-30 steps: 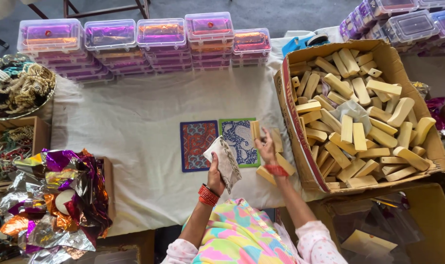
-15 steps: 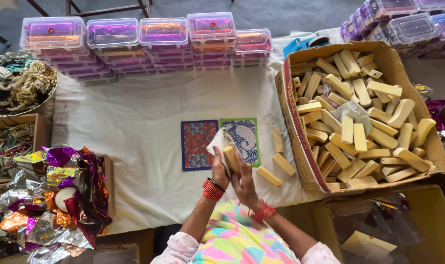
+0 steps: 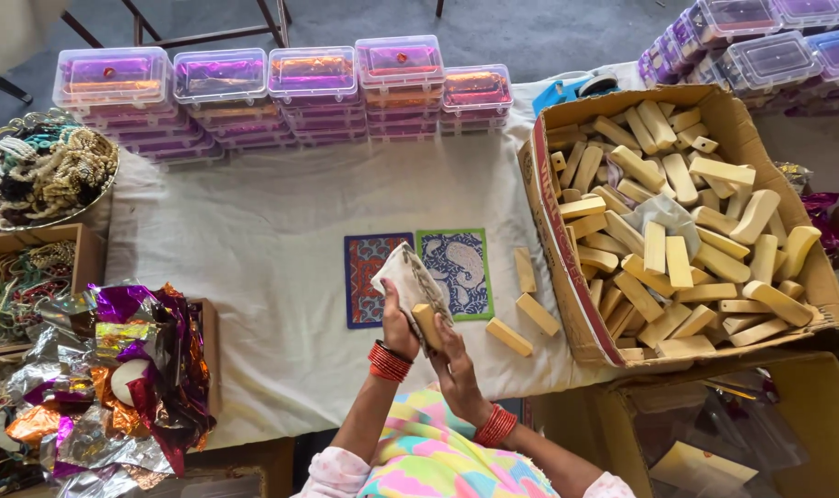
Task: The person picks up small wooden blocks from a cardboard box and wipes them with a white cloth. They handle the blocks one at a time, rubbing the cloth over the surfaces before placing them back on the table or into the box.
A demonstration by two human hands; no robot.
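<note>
Head view | wooden block (image 3: pixel 427 325) between both hands | left hand (image 3: pixel 398 318) grips cloth (image 3: pixel 408 277) | right hand (image 3: pixel 452 355) grips block

Above the white-clothed bench (image 3: pixel 262 231), the left hand (image 3: pixel 396 323) and right hand (image 3: pixel 452 355) together hold a wooden block (image 3: pixel 427 325) against a pale cloth (image 3: pixel 408 277), near two patterned cards (image 3: pixel 419 272), three loose blocks (image 3: pixel 528 304), and a block-filled cardboard box (image 3: pixel 567 304) to the right.

A cloth-covered work table on a grey floor

A white tablecloth (image 3: pixel 262 231) drapes the table; dark metal chair legs (image 3: pixel 175 28) stand on the grey floor (image 3: pixel 530 28) beyond, evenly lit.
</note>
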